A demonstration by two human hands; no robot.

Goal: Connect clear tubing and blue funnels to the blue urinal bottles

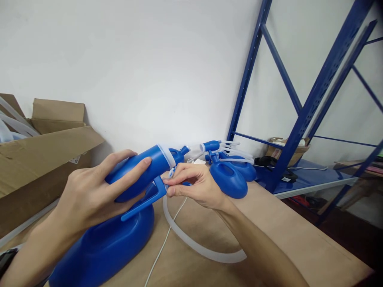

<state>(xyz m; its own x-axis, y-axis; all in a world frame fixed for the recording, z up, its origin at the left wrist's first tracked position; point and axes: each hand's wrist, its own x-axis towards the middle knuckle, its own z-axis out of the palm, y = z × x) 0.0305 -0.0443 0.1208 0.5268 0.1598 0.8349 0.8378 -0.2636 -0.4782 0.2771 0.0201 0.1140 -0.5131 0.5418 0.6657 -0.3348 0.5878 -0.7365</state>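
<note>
My left hand [92, 193] is wrapped round a blue plastic cup [146, 159] with a white rim, tilted up to the right. Just below it is a blue L-shaped plastic hook [146, 203]. The thumb and fingers of my right hand [197, 183] pinch the hook's upper right end, by a small pale strap piece [171, 172] at the rim. Exactly what lies between those fingertips is partly hidden. Under my left hand a large blue plastic urinal bottle [110, 247] lies on the table, its neck mostly covered by the cup and hand.
Blue bottles [229, 179] with pale tubes stand at the back right, beside a blue metal rack [311, 95]. A curved translucent tube [200, 247] and a thin white cord [161, 249] cross the brown table [269, 239]. At left is an open cardboard box [44, 151] holding tubes.
</note>
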